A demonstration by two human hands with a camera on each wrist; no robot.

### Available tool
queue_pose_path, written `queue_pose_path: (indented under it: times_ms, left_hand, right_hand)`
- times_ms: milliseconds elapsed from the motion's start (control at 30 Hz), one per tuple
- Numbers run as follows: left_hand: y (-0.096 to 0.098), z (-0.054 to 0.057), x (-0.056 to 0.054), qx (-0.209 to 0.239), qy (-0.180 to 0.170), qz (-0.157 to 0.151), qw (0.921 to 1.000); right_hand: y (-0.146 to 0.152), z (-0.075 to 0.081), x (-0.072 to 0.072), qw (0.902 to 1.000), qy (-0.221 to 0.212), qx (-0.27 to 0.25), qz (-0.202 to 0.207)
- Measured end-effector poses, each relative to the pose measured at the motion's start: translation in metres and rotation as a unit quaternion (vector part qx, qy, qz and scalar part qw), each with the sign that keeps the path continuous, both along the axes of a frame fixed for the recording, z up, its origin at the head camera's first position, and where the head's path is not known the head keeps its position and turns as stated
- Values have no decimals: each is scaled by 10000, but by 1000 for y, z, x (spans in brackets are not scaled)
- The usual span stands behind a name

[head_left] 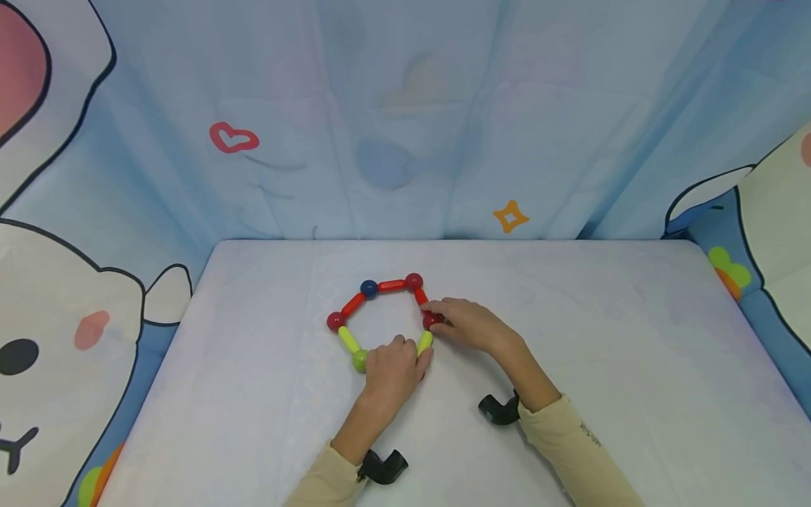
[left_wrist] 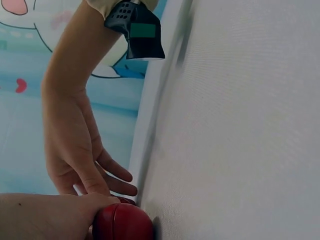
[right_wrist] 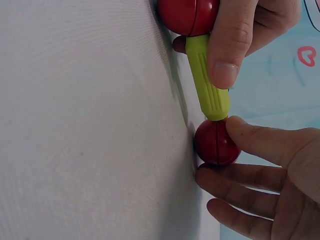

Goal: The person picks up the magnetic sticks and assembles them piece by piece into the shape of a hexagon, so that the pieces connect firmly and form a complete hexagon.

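A ring of balls and short rods lies on the table. In the head view, my left hand (head_left: 394, 370) is at its near side, pinching a yellow-green rod (right_wrist: 206, 77) between thumb and finger. A red ball (right_wrist: 190, 14) sits at that rod's near end, partly hidden by this hand. My right hand (head_left: 474, 325) grips the red ball (right_wrist: 216, 142) at the rod's other end with thumb and fingers. Red rods (head_left: 391, 286), a blue ball (head_left: 369, 289), another red ball (head_left: 414, 282) and a green ball (head_left: 360, 360) form the rest of the ring.
A white cloth (head_left: 253, 408) covers the table. Behind its back edge hangs a blue curtain (head_left: 405, 176) with cartoon prints. Black curved devices (head_left: 499, 410) are strapped at both wrists.
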State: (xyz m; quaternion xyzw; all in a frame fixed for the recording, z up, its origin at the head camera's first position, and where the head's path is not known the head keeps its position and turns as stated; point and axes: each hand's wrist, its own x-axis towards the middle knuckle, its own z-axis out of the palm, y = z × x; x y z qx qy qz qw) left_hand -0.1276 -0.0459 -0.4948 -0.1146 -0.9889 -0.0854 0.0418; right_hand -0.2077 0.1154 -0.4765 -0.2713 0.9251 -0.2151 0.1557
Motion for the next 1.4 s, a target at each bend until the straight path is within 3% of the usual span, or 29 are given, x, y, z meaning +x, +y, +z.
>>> queue_pose_path:
  times_ms: [133,300,367,500,633,833,1133,1400]
  left_hand:
    - [0,2,-1,59,49,-25,10000]
    - [-10,9,-5,364,-359,96,9986]
    - [-20,14,-9,516,-302,398,9974]
    - [-48,19,-21,632,157,1145,9913]
    - [-72,16,-30,733,-3,1583,9847]
    - [-85,10,-33,891,-170,1694,9814]
    - [-81,5,-32,486,-206,1740,9833]
    - [-81,1,-34,762,-201,1692,9824]
  right_hand:
    - [1,0,-3,9999,43,-108,118]
    - [0,2,-4,9998,-35,-94,171]
    - [1,3,-5,9998,-72,-53,179]
    - [3,4,-6,9997,-185,-13,160]
    - [4,4,-5,9992,-373,-95,129]
    - [4,1,-4,9991,-390,-149,56]
    - [3,3,0,9993,-352,-20,100]
    - [1,6,0,9992,-356,45,171]
